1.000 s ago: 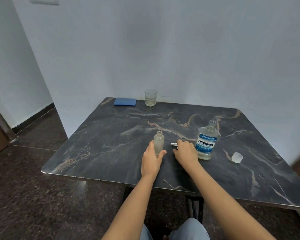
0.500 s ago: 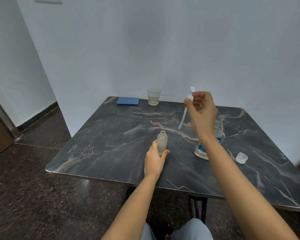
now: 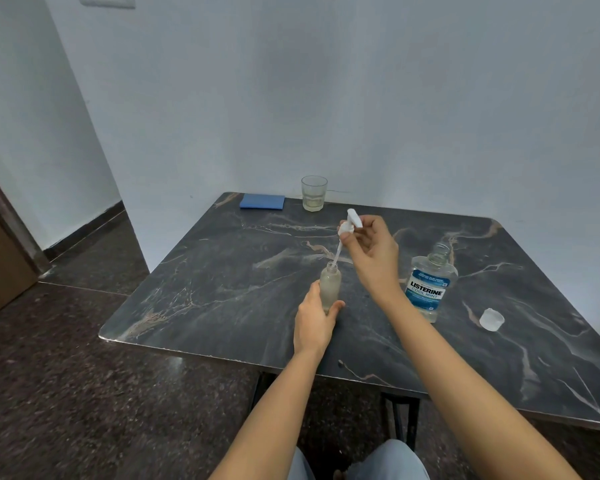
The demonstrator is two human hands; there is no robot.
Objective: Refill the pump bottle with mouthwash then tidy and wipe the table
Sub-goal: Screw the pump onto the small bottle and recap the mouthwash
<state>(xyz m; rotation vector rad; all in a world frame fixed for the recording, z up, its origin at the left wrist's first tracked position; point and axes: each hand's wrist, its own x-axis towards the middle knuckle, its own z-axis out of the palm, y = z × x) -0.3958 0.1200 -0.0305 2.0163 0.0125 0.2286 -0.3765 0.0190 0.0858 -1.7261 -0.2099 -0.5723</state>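
Whereas half a second ago the right hand (image 3: 373, 252) held the pump head (image 3: 351, 223) high above the counter (image 3: 222, 299), the head view now has its dip tube entering the neck of the pump bottle (image 3: 329, 285). Refilling looks complete; reassembly is under way (cap not yet screwed down). The right hand is pinched on the pump head; the left hand (image 3: 314, 322) is clamped round the bottle's base, upright at centre. The bottle looks cloudy, its level unclear. The mouthwash bottle (image 3: 430, 282) stands uncapped, mostly clear; its cap (image 3: 491, 319) lies apart. The glass (image 3: 314, 193) holds a little pale liquid beside a blue cloth (image 3: 262, 201).
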